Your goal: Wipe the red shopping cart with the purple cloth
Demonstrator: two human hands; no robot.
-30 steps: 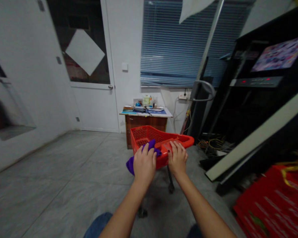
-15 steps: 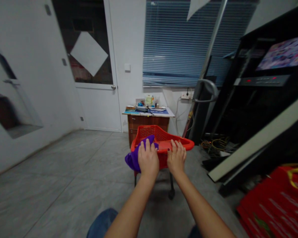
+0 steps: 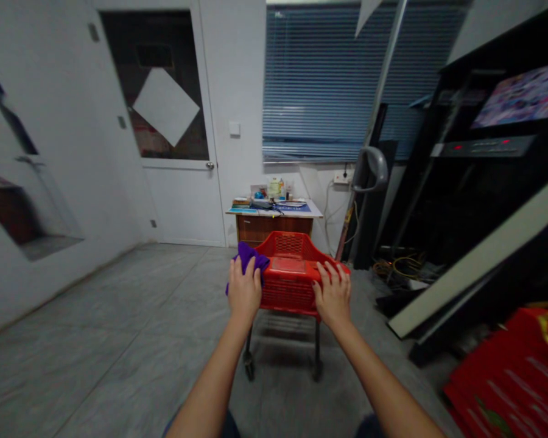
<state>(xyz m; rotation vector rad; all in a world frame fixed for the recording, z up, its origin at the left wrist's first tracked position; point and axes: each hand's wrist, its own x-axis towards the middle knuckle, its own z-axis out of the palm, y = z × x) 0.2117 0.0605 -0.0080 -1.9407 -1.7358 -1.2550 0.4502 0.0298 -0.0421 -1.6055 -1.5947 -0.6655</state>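
A small red shopping cart [image 3: 288, 295] with a basket-like body and dark legs on casters stands on the floor in front of me. My left hand [image 3: 245, 292] is at the left end of its handle, closed on a purple cloth [image 3: 245, 254] that bunches above and beside the fingers. My right hand [image 3: 333, 293] grips the right end of the same handle, fingers over the top and thumb toward me. The handle's flat middle shows between the hands. The undersides of both palms are hidden.
Beyond the cart, a brown desk [image 3: 274, 226] holds bottles, papers and small items. A white door [image 3: 182, 201] is at the back left. At right are a leaning pale board [image 3: 475, 255], tangled cables [image 3: 404, 267] and red bags [image 3: 516, 371]. Grey floor [image 3: 119, 328] extends left.
My left hand has slid left along the handle with the purple cloth, baring the handle's middle. The cart has turned to face me more squarely, and my right hand has shifted slightly right.
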